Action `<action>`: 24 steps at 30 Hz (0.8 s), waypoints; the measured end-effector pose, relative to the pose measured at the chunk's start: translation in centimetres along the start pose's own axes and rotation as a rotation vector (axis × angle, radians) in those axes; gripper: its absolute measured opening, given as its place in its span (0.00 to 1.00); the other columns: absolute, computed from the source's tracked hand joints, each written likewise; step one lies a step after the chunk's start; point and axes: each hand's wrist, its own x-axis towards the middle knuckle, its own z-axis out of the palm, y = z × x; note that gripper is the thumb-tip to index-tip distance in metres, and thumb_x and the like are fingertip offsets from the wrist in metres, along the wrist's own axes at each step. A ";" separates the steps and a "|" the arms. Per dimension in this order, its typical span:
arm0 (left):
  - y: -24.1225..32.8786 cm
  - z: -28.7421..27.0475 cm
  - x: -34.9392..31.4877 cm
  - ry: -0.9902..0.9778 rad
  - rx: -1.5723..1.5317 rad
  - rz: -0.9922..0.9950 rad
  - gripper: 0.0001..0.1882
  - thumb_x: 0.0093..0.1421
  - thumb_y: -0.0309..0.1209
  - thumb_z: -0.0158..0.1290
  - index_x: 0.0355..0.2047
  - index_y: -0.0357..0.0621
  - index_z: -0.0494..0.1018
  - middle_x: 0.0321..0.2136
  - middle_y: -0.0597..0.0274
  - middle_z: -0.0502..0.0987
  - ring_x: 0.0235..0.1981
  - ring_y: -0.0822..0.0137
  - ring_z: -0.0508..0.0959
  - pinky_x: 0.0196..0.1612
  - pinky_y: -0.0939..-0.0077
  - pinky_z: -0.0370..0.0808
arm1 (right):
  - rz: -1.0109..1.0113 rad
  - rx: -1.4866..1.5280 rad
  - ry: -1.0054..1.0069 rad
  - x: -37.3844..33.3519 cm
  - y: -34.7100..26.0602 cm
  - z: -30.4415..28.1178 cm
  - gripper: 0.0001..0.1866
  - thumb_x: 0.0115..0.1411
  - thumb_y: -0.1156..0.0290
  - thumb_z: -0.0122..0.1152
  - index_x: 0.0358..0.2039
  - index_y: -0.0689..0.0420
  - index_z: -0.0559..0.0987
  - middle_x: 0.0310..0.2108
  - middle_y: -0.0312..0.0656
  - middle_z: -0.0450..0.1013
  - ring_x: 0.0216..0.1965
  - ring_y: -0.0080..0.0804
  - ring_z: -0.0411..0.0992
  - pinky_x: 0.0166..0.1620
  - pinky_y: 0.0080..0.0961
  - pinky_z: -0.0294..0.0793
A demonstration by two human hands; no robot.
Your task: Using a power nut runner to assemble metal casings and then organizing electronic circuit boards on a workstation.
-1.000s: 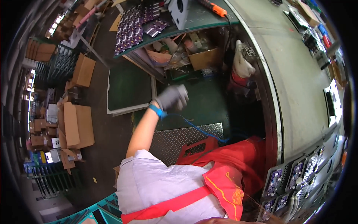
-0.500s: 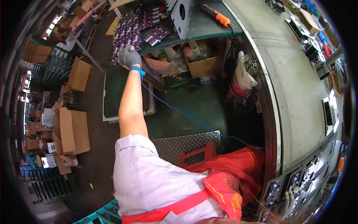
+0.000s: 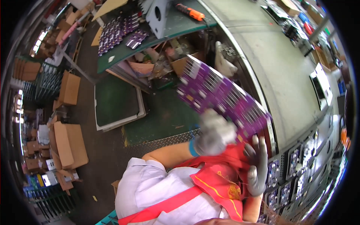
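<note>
My left hand [image 3: 215, 133], in a grey glove with a blue wrist strap, grips a large purple circuit board [image 3: 225, 93] by its near edge. Tilted in front of my red apron, the board shows rows of white and silvery connectors and is smeared by motion. Below the board's near right corner is my gloved right hand [image 3: 258, 165], fingers stretched apart and nothing in it. More purple boards [image 3: 112, 33] lie at the far left on a green-topped bench [image 3: 108, 62], with a smaller purple board [image 3: 137, 39] beside them.
A grey metal bracket [image 3: 154, 17] and an orange-and-black tool [image 3: 191, 12] are on the bench. A long grey-green conveyor surface [image 3: 258, 48] runs along my right, with panels carrying purple boards [image 3: 294, 161] nearer me. Cardboard boxes [image 3: 69, 144] stand on the floor at left.
My left hand has lifted a purple board off the bench and brought it back and right, in front of me. My right hand has come into view. The view has shifted somewhat.
</note>
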 end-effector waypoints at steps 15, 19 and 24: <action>13.9 6.9 8.0 -1.116 -0.665 0.204 0.34 0.52 0.61 0.54 0.34 0.35 0.75 0.27 0.49 0.74 0.29 0.51 0.77 0.29 0.65 0.72 | -0.030 -0.189 -0.004 -15.2 -2.7 -13.9 0.25 0.57 0.79 0.57 0.57 0.62 0.70 0.52 0.48 0.71 0.52 0.42 0.71 0.55 0.31 0.70; 18.4 8.5 6.9 -1.213 -0.574 0.360 0.30 0.54 0.56 0.56 0.35 0.37 0.76 0.19 0.58 0.72 0.18 0.60 0.73 0.22 0.69 0.67 | -0.152 -0.683 0.375 -19.8 -2.1 -15.1 0.23 0.55 0.78 0.59 0.53 0.58 0.72 0.48 0.46 0.73 0.46 0.44 0.74 0.47 0.34 0.74; 25.4 10.1 6.1 -0.901 -0.502 0.399 0.28 0.53 0.52 0.59 0.37 0.37 0.76 0.17 0.59 0.71 0.17 0.61 0.72 0.21 0.69 0.66 | -0.109 -0.416 0.725 -23.3 -2.6 -16.0 0.23 0.50 0.86 0.59 0.49 0.59 0.75 0.43 0.49 0.75 0.43 0.46 0.75 0.45 0.33 0.76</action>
